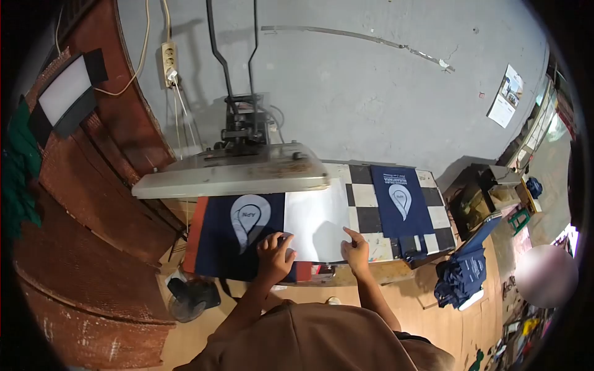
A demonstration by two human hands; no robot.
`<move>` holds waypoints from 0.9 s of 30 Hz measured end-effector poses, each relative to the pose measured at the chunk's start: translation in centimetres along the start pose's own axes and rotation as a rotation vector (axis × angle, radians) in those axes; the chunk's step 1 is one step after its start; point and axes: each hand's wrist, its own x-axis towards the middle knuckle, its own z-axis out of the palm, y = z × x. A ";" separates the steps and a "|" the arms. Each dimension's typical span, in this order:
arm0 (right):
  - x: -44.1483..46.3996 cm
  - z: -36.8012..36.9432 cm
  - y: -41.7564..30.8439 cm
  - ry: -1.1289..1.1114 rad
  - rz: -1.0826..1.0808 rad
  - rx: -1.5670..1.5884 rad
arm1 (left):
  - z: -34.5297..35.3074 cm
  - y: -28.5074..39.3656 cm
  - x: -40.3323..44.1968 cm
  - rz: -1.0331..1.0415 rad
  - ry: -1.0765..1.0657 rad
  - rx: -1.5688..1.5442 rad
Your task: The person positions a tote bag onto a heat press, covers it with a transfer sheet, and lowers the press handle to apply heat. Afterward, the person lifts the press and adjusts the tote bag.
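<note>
My left hand rests where a navy cloth piece meets a white sheet, its fingers apart and slightly bent. The navy piece bears a white drop-shaped print with the letters APN. At the sheet's right edge is my right hand, index finger stretched out and the other fingers bent. Neither hand shows a clear grip on the sheet. Above the cloth and sheet hangs the raised plate of a heat press, covering their far edges from view.
To the right, a printed navy bag lies on the checkered tabletop. Beyond the table's right end hangs a pile of navy bags. A power strip is on the wall; a dark object stands on the floor at left.
</note>
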 end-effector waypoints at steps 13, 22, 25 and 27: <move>7.6 -10.4 12.7 -0.168 0.284 0.282 | 11.2 10.6 4.7 0.004 0.021 0.151; 9.3 -9.2 18.1 -0.240 0.248 0.031 | 20.7 8.3 2.3 -0.220 -0.417 0.108; 9.6 -8.9 19.2 -0.247 0.147 -0.076 | 23.1 7.5 2.2 -0.316 -0.423 0.133; 9.9 -8.9 20.3 -0.251 -0.225 -0.357 | 23.9 7.0 2.3 -0.318 -0.418 0.156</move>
